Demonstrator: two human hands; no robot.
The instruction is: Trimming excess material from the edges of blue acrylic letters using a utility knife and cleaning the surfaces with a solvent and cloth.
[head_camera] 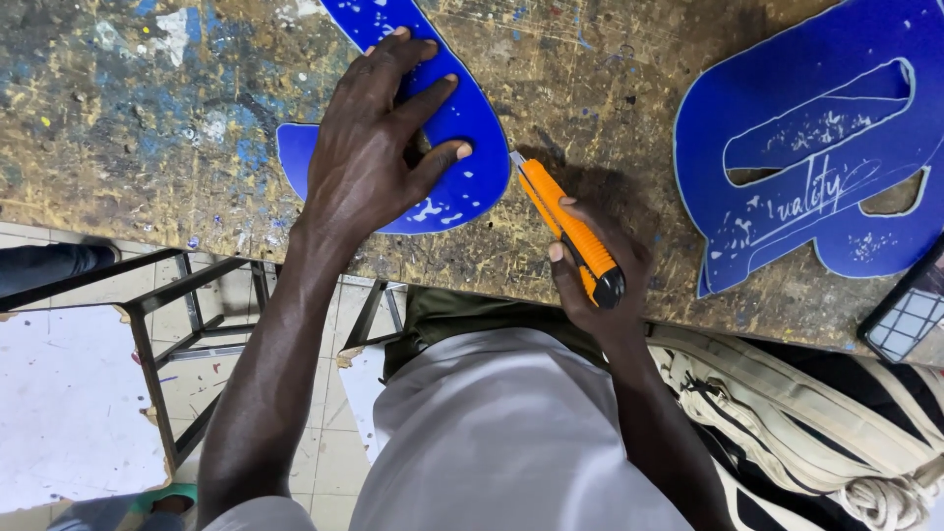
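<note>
My left hand (379, 138) lies flat with fingers spread on a curved blue cut-out shape (462, 172), pressing it onto the worn, paint-stained wooden table (147, 118). My right hand (595, 261) grips an orange utility knife (565, 221) with a black end cap. The knife's blade tip touches the right outer edge of the blue shape, just beside my left thumb.
A larger blue cut-out shape (806, 147) with white handwriting and paint specks lies on the table at the right. A dark gridded object (910, 315) sits at the right table edge. A beige and black bag (816, 423) lies below. A metal frame (187, 324) stands on the tiled floor.
</note>
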